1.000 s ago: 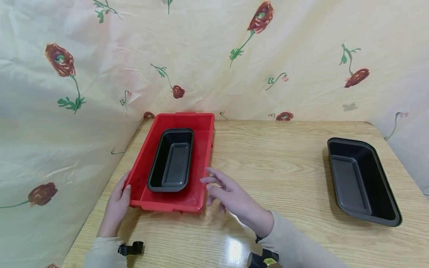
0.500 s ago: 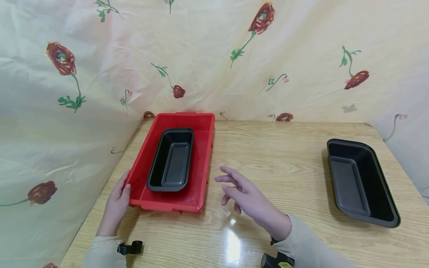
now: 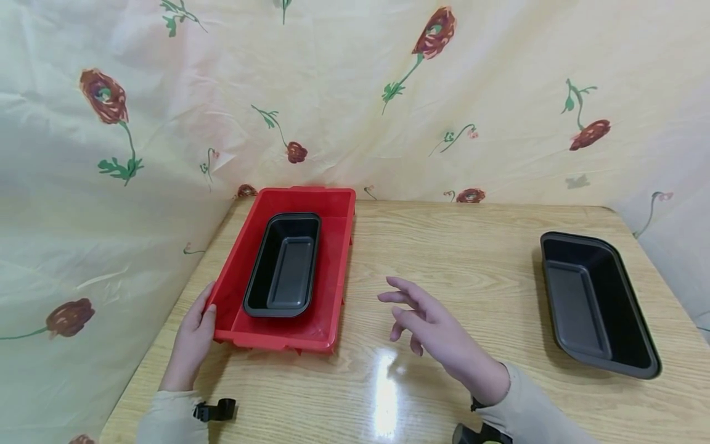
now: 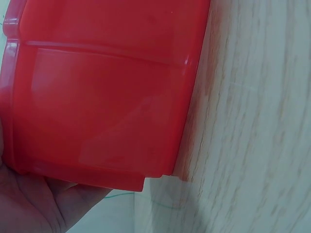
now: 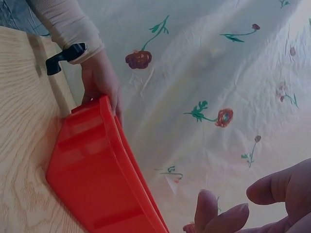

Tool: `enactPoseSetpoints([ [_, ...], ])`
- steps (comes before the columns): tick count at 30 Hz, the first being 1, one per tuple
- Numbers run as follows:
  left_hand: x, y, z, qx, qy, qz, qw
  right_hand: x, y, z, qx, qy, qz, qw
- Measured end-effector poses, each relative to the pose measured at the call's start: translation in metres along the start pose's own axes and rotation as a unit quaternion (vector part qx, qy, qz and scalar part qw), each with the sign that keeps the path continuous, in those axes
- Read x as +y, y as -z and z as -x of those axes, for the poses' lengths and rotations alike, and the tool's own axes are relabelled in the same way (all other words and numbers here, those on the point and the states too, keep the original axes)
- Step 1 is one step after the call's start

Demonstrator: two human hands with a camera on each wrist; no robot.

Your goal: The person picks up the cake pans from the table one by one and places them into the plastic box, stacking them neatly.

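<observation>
A red plastic tray (image 3: 322,327) stands on the left of the table, and a black loaf pan (image 3: 288,271) lies inside it. My left hand (image 3: 194,333) grips the tray's near left corner, thumb over the rim and fingers outside. In the left wrist view the tray's wall (image 4: 107,107) rises from the wood above the left hand (image 4: 29,204). My right hand (image 3: 429,324) hovers over the table right of the tray, fingers loosely bent and holding nothing. The right wrist view has the fingers of that hand (image 5: 294,199) apart from the tray (image 5: 107,174).
A second black loaf pan (image 3: 582,302) sits at the right side of the wooden table (image 3: 444,246). Flower-patterned cloth (image 3: 333,80) hangs behind the table and along its left edge. A black wrist strap mount (image 3: 216,410) sticks out from the left sleeve.
My right hand has moved away from the tray's right rim, to the right over the table. The left hand, the tray and both loaf pans have stayed in place.
</observation>
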State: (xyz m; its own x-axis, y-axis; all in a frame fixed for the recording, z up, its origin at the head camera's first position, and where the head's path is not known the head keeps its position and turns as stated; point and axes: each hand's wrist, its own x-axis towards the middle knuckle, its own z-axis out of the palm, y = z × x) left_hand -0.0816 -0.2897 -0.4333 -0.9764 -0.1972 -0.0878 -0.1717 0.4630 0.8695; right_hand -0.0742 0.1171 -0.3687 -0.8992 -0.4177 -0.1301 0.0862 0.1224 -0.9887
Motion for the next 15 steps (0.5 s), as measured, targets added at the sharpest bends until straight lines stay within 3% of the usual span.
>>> enactPoseSetpoints([
  [15, 0.0, -0.001, 0.0, 0.003, 0.007, 0.002, 1.0, 0.005, 0.021, 0.011, 0.023, -0.013, 0.015, 0.9995],
])
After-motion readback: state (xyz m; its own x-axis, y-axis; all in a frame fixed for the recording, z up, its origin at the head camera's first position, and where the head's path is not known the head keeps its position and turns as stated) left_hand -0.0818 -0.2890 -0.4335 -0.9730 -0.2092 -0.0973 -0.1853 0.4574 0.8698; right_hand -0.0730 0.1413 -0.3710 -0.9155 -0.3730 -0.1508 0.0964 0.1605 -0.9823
